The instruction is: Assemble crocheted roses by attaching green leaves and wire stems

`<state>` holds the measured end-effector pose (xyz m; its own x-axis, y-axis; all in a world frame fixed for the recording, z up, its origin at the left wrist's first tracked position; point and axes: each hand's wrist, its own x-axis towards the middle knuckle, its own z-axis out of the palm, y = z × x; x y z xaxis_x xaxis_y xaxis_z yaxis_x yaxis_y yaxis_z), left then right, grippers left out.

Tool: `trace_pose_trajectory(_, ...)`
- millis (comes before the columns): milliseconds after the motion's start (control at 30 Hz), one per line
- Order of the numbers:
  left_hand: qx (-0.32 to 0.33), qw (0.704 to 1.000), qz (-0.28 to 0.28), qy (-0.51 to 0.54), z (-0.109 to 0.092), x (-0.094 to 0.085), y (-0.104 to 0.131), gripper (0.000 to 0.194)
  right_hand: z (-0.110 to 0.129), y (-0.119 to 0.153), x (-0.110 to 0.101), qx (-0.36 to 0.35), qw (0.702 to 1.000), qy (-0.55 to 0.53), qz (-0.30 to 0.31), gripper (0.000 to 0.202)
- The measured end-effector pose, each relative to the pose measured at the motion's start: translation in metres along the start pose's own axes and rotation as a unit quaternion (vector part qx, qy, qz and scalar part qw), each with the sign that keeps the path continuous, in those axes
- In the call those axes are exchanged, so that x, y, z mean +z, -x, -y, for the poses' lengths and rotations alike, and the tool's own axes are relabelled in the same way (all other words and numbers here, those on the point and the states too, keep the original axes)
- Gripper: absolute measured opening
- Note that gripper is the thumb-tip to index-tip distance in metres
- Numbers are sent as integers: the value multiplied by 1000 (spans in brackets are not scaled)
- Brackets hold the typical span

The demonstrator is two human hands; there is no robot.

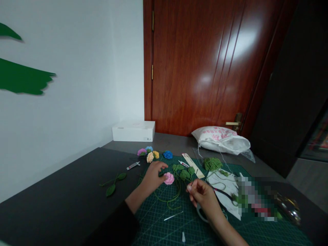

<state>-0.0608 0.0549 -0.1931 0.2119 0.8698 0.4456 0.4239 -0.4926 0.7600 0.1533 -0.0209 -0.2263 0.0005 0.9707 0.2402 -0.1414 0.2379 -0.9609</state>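
Observation:
My left hand is over the green cutting mat with its fingers apart, thumb beside a pink crocheted flower. To the right, my right hand has thumb and fingers pinched together; whatever is between them is too small to make out. Just beyond it are green crocheted leaves with stems. Green yarn loops across the mat between the hands. A thin metal needle or hook and a small white cap lie nearer to me.
Colourful flowers, a glue tube and a leaf stem lie at the left. Green yarn ball, white paper and white bag are at the right. A white box stands behind.

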Motion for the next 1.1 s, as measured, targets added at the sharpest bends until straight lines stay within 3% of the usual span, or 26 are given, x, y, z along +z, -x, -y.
trace_pose_trajectory(100, 31, 997, 47, -47, 7, 10, 5, 54, 1, -5, 0, -13, 1000, -4, -9, 47)
trace_pose_trajectory(233, 67, 991, 82, -86, 4, 24, 10, 41, 8, -19, 6, -38, 999, -10, -11, 45)
trace_pose_trajectory(367, 103, 986, 89, -94, -8, 25, 15, 38, 17, -37, 15, -76, 997, -20, -20, 39)
trace_pose_trajectory(567, 139, 984, 107, -44, -23, 29, 22, 36, 13, -32, 21, -98, 995, -29, -19, 30)
trace_pose_trajectory(867, 16, 978, 132, 163, -23, 41, 24, 32, 5, -28, 12, -109, 993, -2, -35, 22)
trace_pose_trajectory(1100, -1, 978, 124, 167, -24, 39, 23, 22, 7, -26, 10, -120, 992, 13, -35, 20)
